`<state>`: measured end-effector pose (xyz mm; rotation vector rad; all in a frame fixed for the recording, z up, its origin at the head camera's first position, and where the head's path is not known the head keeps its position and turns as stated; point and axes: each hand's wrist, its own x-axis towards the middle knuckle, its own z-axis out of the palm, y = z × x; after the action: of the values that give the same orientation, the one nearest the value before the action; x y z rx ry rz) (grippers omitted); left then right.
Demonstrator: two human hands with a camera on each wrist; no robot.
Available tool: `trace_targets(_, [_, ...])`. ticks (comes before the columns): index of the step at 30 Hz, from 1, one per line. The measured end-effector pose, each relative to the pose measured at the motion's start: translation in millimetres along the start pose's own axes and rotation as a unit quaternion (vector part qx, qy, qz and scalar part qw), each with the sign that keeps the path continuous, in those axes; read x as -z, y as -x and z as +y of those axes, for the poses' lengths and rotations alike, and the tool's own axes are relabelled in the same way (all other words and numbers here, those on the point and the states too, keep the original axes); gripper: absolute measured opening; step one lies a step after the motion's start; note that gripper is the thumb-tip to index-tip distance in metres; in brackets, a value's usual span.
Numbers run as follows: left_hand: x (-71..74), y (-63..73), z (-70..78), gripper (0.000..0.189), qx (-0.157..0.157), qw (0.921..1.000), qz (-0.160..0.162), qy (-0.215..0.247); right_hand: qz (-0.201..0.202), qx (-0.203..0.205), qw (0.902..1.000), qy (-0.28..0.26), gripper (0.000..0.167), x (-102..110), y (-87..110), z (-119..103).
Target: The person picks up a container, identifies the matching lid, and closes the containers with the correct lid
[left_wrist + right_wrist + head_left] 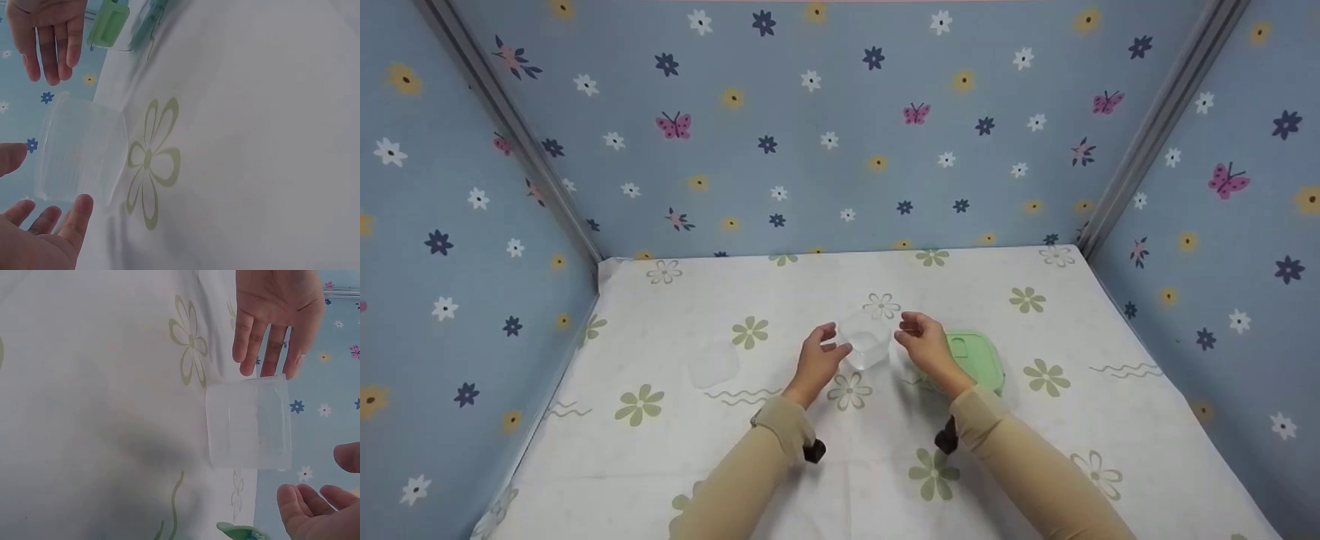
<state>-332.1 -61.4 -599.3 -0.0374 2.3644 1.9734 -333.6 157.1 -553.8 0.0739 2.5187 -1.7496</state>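
A clear plastic container (865,341) stands on the table between the two hands, and its pale, see-through walls fill the middle of the left wrist view. To its left is my left hand (817,362), fingers spread and fingertips right at the container's side. My right hand (928,349) is held on the other side, a small gap from the wall, its fingers loosely bent around nothing. In the right wrist view the left hand (277,320) reaches the container (247,424) from above, while the right hand (320,512) stays apart below it.
A translucent, square lid-like piece (714,365) lies flat on the left of the table. Beside and partly behind the right forearm sits a box with a green lid (976,360). Patterned blue panels (840,150) enclose the back and sides of the flowered tablecloth (840,487).
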Motion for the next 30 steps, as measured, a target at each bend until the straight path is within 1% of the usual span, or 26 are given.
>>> trace_targets(4, [-2.3, -2.2, 0.5, 0.063, 0.001, 1.0000, -0.001, 0.000, 0.003, 0.007, 0.9999, 0.013, 0.045, -5, -2.4, 2])
trace_targets(9, [-3.0, -5.1, 0.6, 0.065, 0.009, 0.9999, -0.004, 0.009, 0.008, 0.024, 0.9991, 0.035, 0.045, -12, -6.4, 5])
trace_targets(13, [-3.5, -7.8, -0.5, 0.064, 0.014, 0.9997, -0.003, 0.018, 0.007, 0.027, 0.9989, 0.039, 0.047, -17, -8.7, 5])
trace_targets(19, [-6.4, -10.5, -2.8, 0.065, 0.024, 0.9991, -0.003, 0.034, -0.008, 0.004, 0.9997, 0.024, 0.051, -23, -10.5, 5])
trace_targets(26, [-10.4, -8.5, -0.4, 0.063, 0.029, 0.9983, -0.001, 0.051, -0.024, -0.039, 0.9978, 0.047, 0.054, -29, -13.8, 8])
trace_targets(30, [-11.5, -7.4, 0.2, 0.061, 0.030, 0.9982, 0.002, 0.053, -0.020, -0.045, 0.9980, 0.039, 0.052, -32, -16.3, 10])
